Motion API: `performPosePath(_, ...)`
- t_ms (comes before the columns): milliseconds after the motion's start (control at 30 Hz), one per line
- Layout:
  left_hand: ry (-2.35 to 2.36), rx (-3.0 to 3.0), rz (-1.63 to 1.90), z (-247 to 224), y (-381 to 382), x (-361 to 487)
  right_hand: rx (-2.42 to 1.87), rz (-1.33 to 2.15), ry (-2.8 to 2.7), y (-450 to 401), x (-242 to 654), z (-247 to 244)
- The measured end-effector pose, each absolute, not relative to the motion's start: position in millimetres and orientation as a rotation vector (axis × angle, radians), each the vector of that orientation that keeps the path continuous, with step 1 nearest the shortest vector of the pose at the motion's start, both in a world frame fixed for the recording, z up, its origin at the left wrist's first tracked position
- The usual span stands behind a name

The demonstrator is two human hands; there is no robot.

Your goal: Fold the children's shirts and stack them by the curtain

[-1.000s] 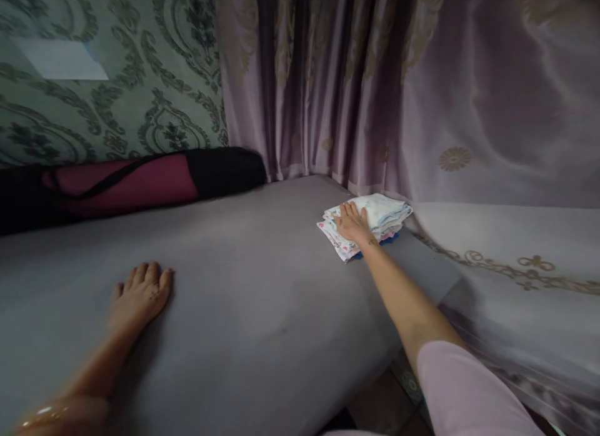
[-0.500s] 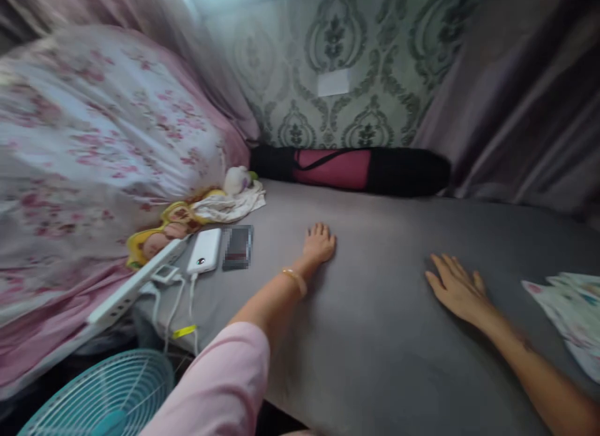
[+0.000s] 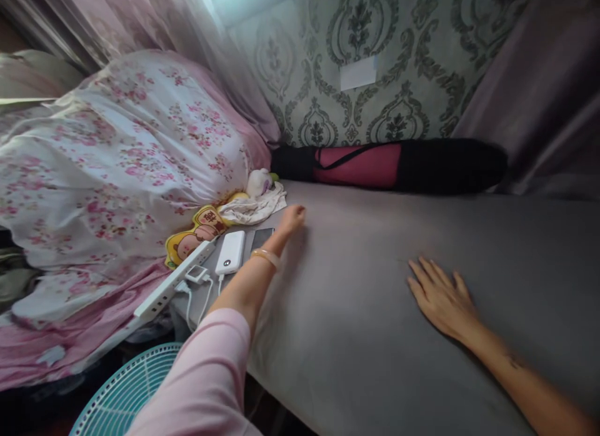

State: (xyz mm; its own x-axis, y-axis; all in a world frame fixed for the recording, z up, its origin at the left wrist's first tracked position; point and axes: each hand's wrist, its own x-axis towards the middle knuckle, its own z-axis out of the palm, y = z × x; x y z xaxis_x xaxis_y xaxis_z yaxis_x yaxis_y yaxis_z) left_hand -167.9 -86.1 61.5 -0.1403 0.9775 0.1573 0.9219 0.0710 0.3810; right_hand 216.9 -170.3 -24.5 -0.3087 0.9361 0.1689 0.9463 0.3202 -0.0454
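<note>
My left hand (image 3: 293, 218), with a pale bangle (image 3: 266, 257) at its wrist, is over the grey sheet (image 3: 356, 261), beyond the dark phone (image 3: 262, 237), which my forearm partly covers. Its fingers are curled closed, and whatever they may hold is hidden. My right hand (image 3: 441, 302) lies palm down on the sheet at the right, fingers spread, holding nothing. Left of the phone, a white power bank (image 3: 230, 252) rests with a cable plugged in.
A white power strip (image 3: 173, 281) and a yellow cartoon item (image 3: 190, 239) lie at the left. A teal fan (image 3: 135, 386) stands below. At the wall is a black and pink long bag (image 3: 359, 166). A white cloth (image 3: 255, 205) lies near a plush toy (image 3: 259, 182).
My left hand has moved left and its fingers have curled; my forearm now covers part of the phone. The view has shifted, and the papers at the right are out of sight.
</note>
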Motion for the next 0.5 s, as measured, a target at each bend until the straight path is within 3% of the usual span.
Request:
performPosePath(300,2.817,1.596,0.432,105,-113,-329,-1.756,-0.109,-2.399,-172,214,-23)
performPosePath(500,2.773,1.524,0.263,92,-124,-366,-1.728,-0.128,-2.407,-172,215,-22)
